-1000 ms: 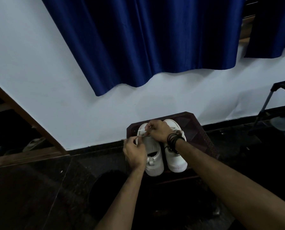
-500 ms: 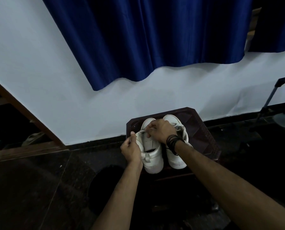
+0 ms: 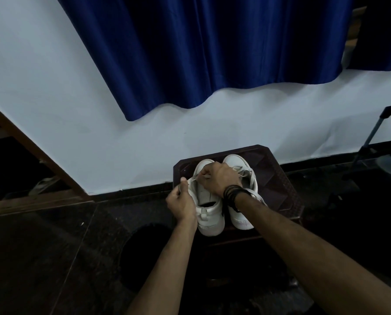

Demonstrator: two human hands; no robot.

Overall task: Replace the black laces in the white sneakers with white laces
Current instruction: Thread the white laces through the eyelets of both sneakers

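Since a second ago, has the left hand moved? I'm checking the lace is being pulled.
Yes: the left hand, pinching the white lace, has shifted slightly left, away from the sneaker on the stool.

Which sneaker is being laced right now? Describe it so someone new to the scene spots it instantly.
Below the blue curtain, a dark brown stool stands against the white wall with two white sneakers side by side on it. It is the left sneaker: both hands work at its top, the left hand and right hand pulling a white lace. The right sneaker is untouched, already laced white.
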